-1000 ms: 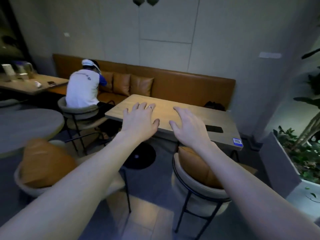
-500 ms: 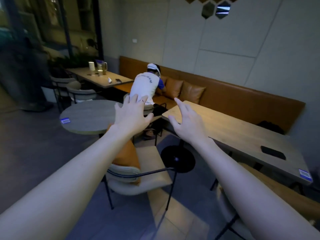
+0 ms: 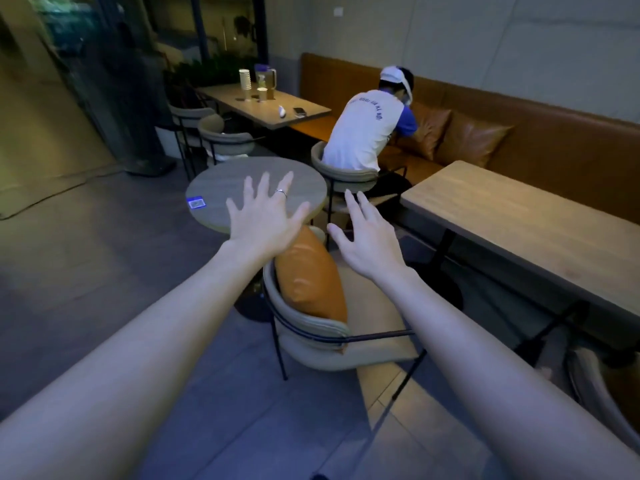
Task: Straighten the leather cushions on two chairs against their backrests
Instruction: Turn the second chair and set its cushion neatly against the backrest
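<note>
Cushion leans in chair, round table behind.

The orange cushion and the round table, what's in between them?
In the head view, the left hand, fingers spread and empty, hangs between the orange cushion on its chair and the round table. Nothing else shows there.

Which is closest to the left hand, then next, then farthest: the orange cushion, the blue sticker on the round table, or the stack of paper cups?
From the left hand:
1. Orange cushion, just below it on the chair.
2. Blue sticker, left on the round table.
3. Stack of paper cups, on the far table.
</note>
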`<state>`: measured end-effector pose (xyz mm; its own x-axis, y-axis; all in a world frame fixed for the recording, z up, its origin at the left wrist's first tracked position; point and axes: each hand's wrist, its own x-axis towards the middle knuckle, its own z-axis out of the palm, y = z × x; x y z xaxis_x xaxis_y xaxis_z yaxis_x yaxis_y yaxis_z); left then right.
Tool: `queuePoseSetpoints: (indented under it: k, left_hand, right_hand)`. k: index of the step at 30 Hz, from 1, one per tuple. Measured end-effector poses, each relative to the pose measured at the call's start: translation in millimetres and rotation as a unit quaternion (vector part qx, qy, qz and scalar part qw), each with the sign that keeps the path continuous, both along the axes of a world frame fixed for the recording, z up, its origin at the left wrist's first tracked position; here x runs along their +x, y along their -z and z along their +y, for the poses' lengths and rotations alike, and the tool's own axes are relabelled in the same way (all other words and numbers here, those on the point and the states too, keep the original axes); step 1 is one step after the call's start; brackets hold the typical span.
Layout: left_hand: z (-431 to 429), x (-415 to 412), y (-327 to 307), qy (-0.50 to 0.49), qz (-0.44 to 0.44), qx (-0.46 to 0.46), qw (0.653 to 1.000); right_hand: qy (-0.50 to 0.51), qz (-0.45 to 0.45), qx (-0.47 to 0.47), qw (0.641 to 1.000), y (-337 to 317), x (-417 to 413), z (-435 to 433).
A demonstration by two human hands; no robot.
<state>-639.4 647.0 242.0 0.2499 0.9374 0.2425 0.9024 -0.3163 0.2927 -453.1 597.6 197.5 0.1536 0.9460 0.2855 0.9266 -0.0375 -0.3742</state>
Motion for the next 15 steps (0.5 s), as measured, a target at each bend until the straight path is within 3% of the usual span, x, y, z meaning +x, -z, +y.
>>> queuePoseSetpoints:
  k: [8,15]
  left_hand:
    - [118.1,-1.0,96.6,-0.047,-0.047,-0.139,0.988]
    - [185.9,7.5,176.9,-0.079,-0.109,-0.233,0.963]
  right_hand:
    - [0.005,0.046,-0.141,0.989,103.8,-17.3,116.4]
    - [0.034,0.108,-0.272,0.956,185.7,-36.2,171.3]
